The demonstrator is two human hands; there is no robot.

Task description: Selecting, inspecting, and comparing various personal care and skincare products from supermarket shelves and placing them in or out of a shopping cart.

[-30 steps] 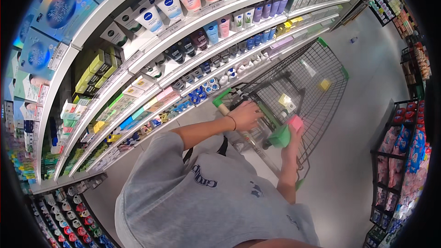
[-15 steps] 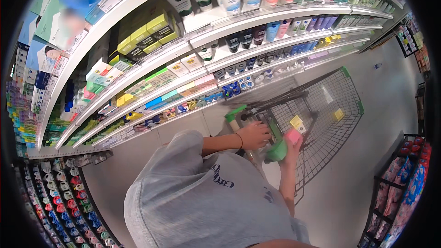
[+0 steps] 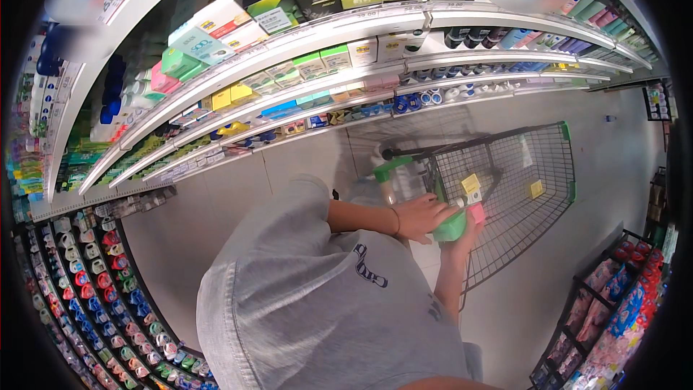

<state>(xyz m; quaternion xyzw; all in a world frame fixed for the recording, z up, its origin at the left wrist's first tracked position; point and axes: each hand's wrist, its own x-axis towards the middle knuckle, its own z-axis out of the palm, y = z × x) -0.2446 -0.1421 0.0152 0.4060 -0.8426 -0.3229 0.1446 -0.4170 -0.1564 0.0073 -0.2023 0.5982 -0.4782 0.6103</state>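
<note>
My right hand (image 3: pixel 462 242) is closed around a small pink item (image 3: pixel 476 212), a box or packet whose exact kind I cannot make out. It is held above the right end of the green handle (image 3: pixel 452 227) of a shopping cart. My left hand (image 3: pixel 422 218) reaches across the handle beside it, fingers stretched towards the pink item. Whether those fingertips touch it is unclear. The wire cart (image 3: pixel 527 227) stands in front of me, a yellow and white card (image 3: pixel 471 185) at its near part and a yellow label (image 3: pixel 536 188) further in.
Long store shelves (image 3: pixel 390 47) with boxes, tubes and bottles curve along the far side. A rack of bottles (image 3: pixel 94 282) stands at lower left. At lower right is a dark rack (image 3: pixel 588 303) of colourful packs. Grey floor (image 3: pixel 216 188) lies between shelves and cart.
My left hand has moved right along the cart handle, close to my right hand. The pink item stays in the right hand. My view has shifted, bringing more of the left shelves in.
</note>
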